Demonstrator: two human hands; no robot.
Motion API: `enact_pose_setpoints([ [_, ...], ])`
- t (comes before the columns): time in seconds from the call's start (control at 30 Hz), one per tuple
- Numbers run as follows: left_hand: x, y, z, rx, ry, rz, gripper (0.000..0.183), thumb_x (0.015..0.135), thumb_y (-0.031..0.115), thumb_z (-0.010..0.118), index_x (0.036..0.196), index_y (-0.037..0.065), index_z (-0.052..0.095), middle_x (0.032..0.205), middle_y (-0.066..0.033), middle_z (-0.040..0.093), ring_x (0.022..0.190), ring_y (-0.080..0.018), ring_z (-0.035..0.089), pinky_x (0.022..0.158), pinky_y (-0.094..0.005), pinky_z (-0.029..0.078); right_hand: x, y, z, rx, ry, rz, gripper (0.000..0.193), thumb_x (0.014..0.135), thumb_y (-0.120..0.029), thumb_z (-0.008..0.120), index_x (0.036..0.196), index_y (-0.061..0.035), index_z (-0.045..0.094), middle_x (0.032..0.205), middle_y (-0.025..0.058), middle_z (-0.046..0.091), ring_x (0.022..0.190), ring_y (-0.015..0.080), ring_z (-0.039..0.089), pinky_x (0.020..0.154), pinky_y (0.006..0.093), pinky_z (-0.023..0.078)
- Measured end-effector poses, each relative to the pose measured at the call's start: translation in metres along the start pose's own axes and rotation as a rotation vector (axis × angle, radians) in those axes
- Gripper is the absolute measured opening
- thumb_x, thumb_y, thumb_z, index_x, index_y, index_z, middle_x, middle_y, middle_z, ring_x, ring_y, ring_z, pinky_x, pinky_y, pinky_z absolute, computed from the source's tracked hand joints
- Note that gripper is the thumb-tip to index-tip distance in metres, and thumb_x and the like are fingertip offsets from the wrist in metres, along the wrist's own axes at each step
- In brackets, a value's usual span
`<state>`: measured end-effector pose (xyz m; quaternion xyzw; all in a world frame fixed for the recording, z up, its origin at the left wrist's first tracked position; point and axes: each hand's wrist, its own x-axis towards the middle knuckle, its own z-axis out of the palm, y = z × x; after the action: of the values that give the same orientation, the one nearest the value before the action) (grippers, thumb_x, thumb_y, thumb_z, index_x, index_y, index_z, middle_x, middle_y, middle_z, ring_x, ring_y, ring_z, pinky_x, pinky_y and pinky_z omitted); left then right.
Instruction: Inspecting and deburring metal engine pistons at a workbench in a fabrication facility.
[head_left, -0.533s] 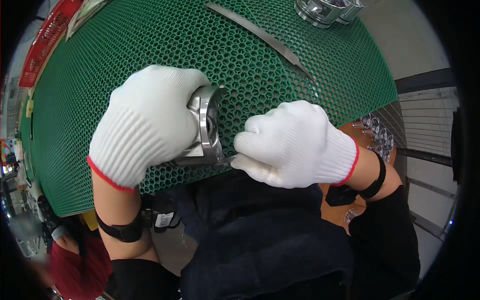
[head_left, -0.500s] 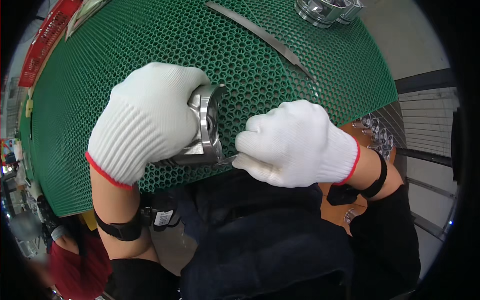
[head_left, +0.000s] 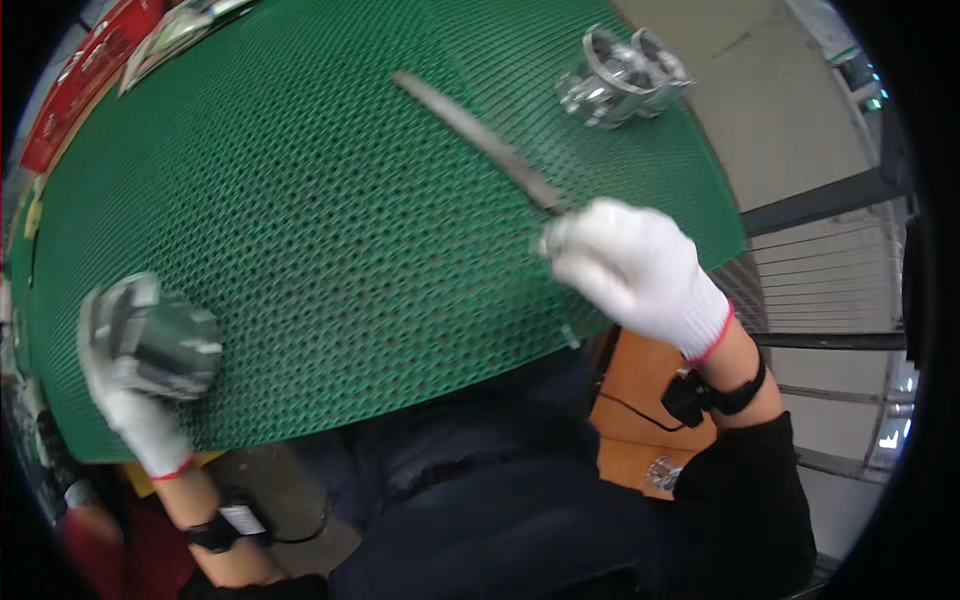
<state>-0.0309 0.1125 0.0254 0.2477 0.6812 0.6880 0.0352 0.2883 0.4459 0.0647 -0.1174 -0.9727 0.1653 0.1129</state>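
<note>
My left hand, in a white knit glove with a red cuff, grips a shiny metal piston at the left side of the green mat. The piston is blurred by motion. My right hand, gloved the same way, is closed over the right part of the mat. A small greyish bit shows at its fingertips, too smeared to name. Just beyond those fingertips lies a long flat metal file, its narrow end close to the hand.
Metal pistons stand at the mat's far right. A red basket is at the far left, beside pale papers. Below the right edge are an orange-brown surface and a wire rack. Another person's red sleeve shows lower left.
My left hand has carried the piston from the middle to the left. My right hand has moved away from it, toward the file's narrow end. The whole view has shifted.
</note>
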Motion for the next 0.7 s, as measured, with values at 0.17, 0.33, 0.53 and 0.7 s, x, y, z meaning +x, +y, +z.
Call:
enact_pose_setpoints([
  [0.17, 0.077, -0.039, -0.184, 0.476, 0.593, -0.003, 0.062, 0.083, -0.002, 0.041, 0.145, -0.005, 0.042, 0.142, -0.0173, 0.050, 0.128, -0.0271, 0.052, 0.109, -0.0341, 0.040, 0.018, 0.082, -0.044, -0.256, 0.498, 0.136, 0.037, 0.091, -0.026, 0.067, 0.125, -0.0107, 0.063, 0.125, 0.0139, 0.063, 0.112, 0.0323, 0.063, 0.091, 0.0362, 0.053],
  [0.33, 0.053, -0.078, -0.257, 0.879, 0.529, -0.049, 0.064, 0.097, 0.014, 0.060, 0.152, -0.001, 0.031, 0.150, -0.0163, 0.043, 0.133, -0.0253, 0.045, 0.113, -0.0355, 0.034, 0.053, 0.124, -0.071, -0.098, 0.241, 0.671, 0.061, 0.088, -0.039, 0.067, 0.142, -0.0145, 0.051, 0.129, 0.0133, 0.062, 0.092, 0.0227, 0.070, 0.072, 0.0312, 0.056],
  [0.53, -0.022, -0.060, -0.160, 0.599, 0.315, 0.151, 0.060, 0.098, 0.007, 0.056, 0.154, 0.011, 0.034, 0.159, -0.0139, 0.033, 0.141, -0.0274, 0.038, 0.118, -0.0431, 0.030, 0.094, 0.128, -0.084, 0.092, -0.085, 0.769, 0.066, 0.078, -0.013, 0.058, 0.144, -0.0164, 0.050, 0.117, 0.0137, 0.066, 0.088, 0.0207, 0.069, 0.059, 0.0282, 0.051],
  [0.7, -0.059, -0.021, -0.057, 0.642, -0.008, 0.325, 0.058, 0.094, 0.014, 0.063, 0.146, 0.000, 0.041, 0.153, -0.0180, 0.040, 0.142, -0.0313, 0.037, 0.119, -0.0445, 0.026, 0.092, 0.141, -0.056, 0.346, 0.190, 0.707, 0.048, 0.080, -0.004, 0.057, 0.127, -0.0070, 0.062, 0.112, 0.0108, 0.067, 0.090, 0.0199, 0.067, 0.076, 0.0336, 0.056],
])
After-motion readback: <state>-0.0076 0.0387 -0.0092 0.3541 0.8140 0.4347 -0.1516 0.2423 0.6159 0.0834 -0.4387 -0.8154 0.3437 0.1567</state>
